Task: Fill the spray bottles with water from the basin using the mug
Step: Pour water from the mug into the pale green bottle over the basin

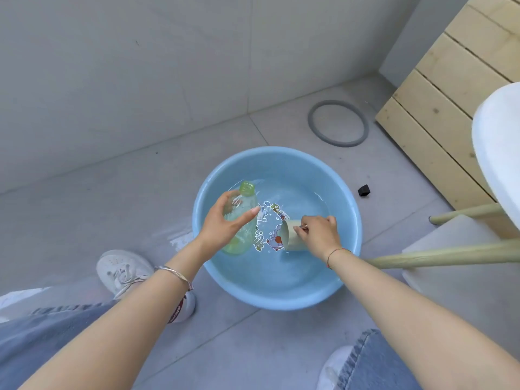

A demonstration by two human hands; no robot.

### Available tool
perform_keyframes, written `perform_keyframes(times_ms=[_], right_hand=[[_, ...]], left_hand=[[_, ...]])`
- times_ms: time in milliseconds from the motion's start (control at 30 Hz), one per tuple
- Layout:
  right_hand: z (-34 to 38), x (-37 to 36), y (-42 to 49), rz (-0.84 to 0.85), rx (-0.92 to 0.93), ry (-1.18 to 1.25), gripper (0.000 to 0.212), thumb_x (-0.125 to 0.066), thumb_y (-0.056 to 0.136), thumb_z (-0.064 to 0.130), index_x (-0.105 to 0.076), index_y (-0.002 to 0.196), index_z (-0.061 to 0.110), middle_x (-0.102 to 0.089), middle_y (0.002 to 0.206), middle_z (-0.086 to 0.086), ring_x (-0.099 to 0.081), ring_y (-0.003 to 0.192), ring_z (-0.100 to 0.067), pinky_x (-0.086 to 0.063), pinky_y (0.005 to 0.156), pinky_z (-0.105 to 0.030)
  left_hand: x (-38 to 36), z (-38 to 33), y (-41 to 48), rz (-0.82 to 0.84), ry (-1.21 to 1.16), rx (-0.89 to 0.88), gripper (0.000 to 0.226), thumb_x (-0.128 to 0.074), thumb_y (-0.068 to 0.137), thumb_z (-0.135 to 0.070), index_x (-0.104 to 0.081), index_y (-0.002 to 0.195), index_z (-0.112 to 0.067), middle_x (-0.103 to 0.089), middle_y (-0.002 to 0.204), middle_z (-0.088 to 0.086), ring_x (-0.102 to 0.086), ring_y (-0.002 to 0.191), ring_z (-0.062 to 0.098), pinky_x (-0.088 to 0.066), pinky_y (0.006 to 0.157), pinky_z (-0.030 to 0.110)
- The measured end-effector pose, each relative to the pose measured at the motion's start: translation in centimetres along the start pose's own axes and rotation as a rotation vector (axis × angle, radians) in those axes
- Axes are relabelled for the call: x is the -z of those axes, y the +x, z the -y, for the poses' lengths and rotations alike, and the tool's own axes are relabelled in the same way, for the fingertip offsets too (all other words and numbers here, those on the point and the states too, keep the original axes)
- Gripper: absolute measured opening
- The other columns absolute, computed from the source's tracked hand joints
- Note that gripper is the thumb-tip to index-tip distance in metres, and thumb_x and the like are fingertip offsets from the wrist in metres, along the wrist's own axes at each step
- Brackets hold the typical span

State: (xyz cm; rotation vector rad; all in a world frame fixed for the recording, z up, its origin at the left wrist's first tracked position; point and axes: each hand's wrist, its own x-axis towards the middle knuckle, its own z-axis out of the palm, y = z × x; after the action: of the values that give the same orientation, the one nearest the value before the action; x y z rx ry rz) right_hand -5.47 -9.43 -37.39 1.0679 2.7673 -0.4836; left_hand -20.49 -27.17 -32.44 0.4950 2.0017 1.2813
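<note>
Bottle [239, 220] first: a pale green, see-through spray bottle with its top off, held tilted over the left side of the blue basin [349, 220], its open neck pointing away from the person. The left hand [225, 223] wraps its middle, fingers and thumb closed round the plastic, so most of its body is hidden behind the palm; whether it holds any water is hard to tell. The right hand [318, 233] grips the beige mug [292, 237], fingers curled tight at its handle, which the hand mostly covers. The mug lies on its side low in the basin, mouth turned towards the bottle, seemingly dipped in the shallow water. A cartoon print [270, 229] on the basin floor shows between the two, partly blocked by both. A grey ring [312, 128] lies on the tiled floor beyond the basin, a small black object [363, 190] sits to its right, and a white stool [495, 153] with pale wooden legs is cut off at the right edge. Wooden slats [450, 80] stand behind it.
</note>
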Motion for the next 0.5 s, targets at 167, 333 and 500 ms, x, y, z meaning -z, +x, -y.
perform_keyframes(times_ms=[167, 333, 500], right_hand=[[0.3, 0.0, -0.6, -0.016, -0.080, 0.202, 0.031, -0.051, 0.093, 0.027, -0.041, 0.064, 0.019, -0.053, 0.067, 0.001, -0.049, 0.079, -0.024, -0.015, 0.071, -0.031], [-0.9, 1.1, -1.2, -0.051, -0.370, 0.722, 0.038, -0.065, 0.082, 0.022, -0.037, 0.056, 0.018, -0.029, 0.055, 0.002, -0.029, 0.058, -0.018, -0.024, 0.062, -0.031], [-0.9, 3.2, -2.1, -0.040, -0.416, 1.090, 0.043, -0.070, 0.083, 0.027, -0.035, 0.058, 0.019, -0.021, 0.062, 0.000, -0.023, 0.061, -0.015, -0.020, 0.060, -0.028]], left_hand=[[-0.1, 0.5, 0.1, -0.012, -0.013, 0.024, 0.054, -0.074, 0.078, -0.048, -0.053, 0.125, -0.033, -0.061, 0.122, -0.008, -0.056, 0.114, 0.005, -0.042, 0.083, 0.013], [0.3, 0.5, 0.2, -0.021, -0.010, 0.041, 0.059, -0.073, 0.079, -0.051, -0.054, 0.128, -0.026, -0.061, 0.118, -0.008, -0.059, 0.110, 0.006, -0.040, 0.070, 0.007], [0.6, 0.5, 0.2, -0.031, 0.027, -0.011, 0.052, -0.072, 0.073, -0.055, -0.059, 0.114, -0.027, -0.061, 0.114, -0.009, -0.060, 0.109, 0.009, -0.046, 0.079, 0.015]])
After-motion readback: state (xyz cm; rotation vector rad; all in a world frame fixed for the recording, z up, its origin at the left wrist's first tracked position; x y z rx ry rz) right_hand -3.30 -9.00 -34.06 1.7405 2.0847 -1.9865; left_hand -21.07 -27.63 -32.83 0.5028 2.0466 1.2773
